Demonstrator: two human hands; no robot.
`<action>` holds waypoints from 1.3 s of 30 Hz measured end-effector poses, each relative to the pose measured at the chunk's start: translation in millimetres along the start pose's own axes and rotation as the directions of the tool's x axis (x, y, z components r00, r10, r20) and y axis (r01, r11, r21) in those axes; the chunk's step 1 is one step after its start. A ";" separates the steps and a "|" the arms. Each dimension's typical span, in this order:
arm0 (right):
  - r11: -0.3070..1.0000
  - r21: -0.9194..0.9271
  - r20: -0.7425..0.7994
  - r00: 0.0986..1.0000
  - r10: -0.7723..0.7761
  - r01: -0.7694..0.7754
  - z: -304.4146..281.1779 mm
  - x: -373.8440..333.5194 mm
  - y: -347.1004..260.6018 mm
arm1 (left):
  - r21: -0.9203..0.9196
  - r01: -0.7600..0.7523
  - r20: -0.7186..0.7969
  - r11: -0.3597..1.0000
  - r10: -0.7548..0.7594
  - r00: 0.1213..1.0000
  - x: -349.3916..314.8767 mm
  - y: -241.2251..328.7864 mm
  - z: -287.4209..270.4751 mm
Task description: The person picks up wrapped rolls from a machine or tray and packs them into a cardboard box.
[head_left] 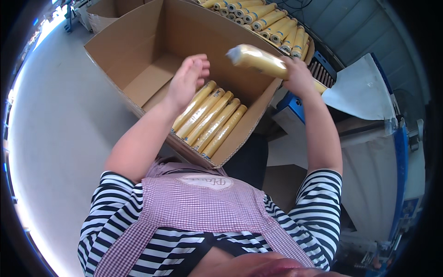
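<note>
A yellow roll (260, 62) in shiny clear film is gripped near one end by my right hand (299, 77), above the right wall of a large open cardboard box (134, 55). Its free end, with bunched film, points left over the box. Inside, several similar yellow wrapped rolls (210, 121) lie side by side in a row at the near end. Over the far end of that row hovers my left hand (187, 82), holding nothing, its fingers loosely bent and the thumb apart from the palm.
Beyond the box, a pile of several yellow rolls (272, 23) is stacked with ends facing me. To the right stand a machine with blue parts (291, 105), a slatted piece (320, 71) and a pale sheet (360, 92). Another carton (104, 16) sits at the far left.
</note>
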State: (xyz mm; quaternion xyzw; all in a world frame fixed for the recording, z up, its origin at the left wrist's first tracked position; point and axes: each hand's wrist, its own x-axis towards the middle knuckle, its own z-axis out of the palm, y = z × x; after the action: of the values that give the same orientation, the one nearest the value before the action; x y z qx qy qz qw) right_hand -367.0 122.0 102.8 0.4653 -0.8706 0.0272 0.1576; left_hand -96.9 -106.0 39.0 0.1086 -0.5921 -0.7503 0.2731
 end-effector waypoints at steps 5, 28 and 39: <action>0.964 0.081 -0.225 0.947 -0.230 0.253 -2.3 13.5 -119.7 | 0.308 -0.381 -0.236 0.872 0.458 0.857 -12.9 3.5 -32.5; 0.898 0.232 0.271 0.862 -0.428 0.373 156.2 123.7 -252.9 | 0.896 -0.435 0.404 0.092 0.241 0.883 -100.6 -4.1 -158.3; 0.863 -0.006 0.549 0.723 -0.419 0.504 403.0 161.3 -372.1 | 0.789 -0.603 0.576 0.122 0.195 0.794 -80.0 -32.2 -181.4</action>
State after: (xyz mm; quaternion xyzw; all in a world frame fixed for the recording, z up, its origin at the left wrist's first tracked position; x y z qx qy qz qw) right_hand -246.3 -295.9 -268.3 0.6429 -0.7348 -0.2100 -0.0516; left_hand 48.5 -208.5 -54.3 -0.0443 -0.9608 -0.1338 0.2388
